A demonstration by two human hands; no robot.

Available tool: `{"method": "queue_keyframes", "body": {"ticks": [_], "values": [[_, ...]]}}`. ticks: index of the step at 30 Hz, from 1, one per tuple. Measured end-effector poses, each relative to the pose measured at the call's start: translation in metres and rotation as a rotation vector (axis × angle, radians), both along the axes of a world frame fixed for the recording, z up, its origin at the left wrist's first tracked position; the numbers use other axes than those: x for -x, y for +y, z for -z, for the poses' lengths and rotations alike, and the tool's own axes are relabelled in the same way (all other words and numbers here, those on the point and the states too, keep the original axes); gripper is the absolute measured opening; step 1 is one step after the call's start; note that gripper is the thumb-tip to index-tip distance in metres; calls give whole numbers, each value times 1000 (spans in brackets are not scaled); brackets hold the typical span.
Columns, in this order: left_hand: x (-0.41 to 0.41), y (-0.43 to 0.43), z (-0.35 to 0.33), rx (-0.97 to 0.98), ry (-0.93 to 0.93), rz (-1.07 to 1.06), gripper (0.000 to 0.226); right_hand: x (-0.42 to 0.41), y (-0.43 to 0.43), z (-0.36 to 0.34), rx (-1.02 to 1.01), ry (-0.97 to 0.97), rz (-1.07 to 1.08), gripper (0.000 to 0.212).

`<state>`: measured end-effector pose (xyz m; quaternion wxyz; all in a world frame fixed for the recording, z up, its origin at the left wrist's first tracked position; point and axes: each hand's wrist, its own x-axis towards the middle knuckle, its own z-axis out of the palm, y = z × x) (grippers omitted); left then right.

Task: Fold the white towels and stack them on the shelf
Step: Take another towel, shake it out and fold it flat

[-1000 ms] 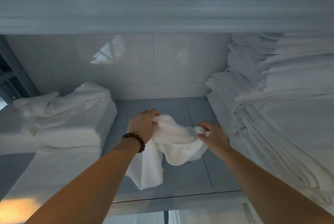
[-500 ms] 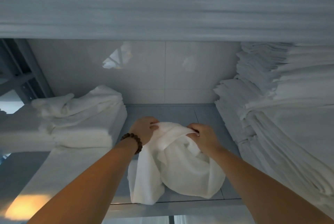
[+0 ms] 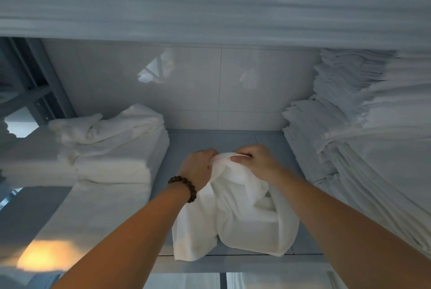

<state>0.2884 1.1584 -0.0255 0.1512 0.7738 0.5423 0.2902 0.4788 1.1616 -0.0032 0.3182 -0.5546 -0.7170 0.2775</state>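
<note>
Loosely bunched white towel (image 3: 245,218), unfolded.

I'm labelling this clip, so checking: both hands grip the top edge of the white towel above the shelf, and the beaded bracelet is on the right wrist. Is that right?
Not quite. The head view shows the beaded bracelet on the left wrist, not the right. The rest holds: the left hand and right hand both grip the top edge of the white towel above the shelf.
</note>
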Motion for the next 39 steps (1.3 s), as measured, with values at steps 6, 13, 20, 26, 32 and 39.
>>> {"method": "queue_keyframes", "body": {"ticks": [6, 13, 20, 26, 32, 39], "values": [[19, 15, -1, 1, 49, -169, 30, -8, 4, -8, -2, 135, 117, 28], [40, 21, 9, 32, 9, -230, 28, -35, 17, -9, -129, 206, 355, 15], [84, 23, 18, 70, 77, -383, 19, -96, 24, 0, -166, 48, 566, 19], [112, 21, 20, 127, 16, -486, 15, -121, 14, 14, -81, -51, 728, 36], [86, 18, 5, 73, 47, -475, 32, -81, 11, 11, 26, -10, 546, 28], [16, 14, -24, 5, -77, -166, 23, -4, 2, -10, -61, -34, 232, 19]]}}
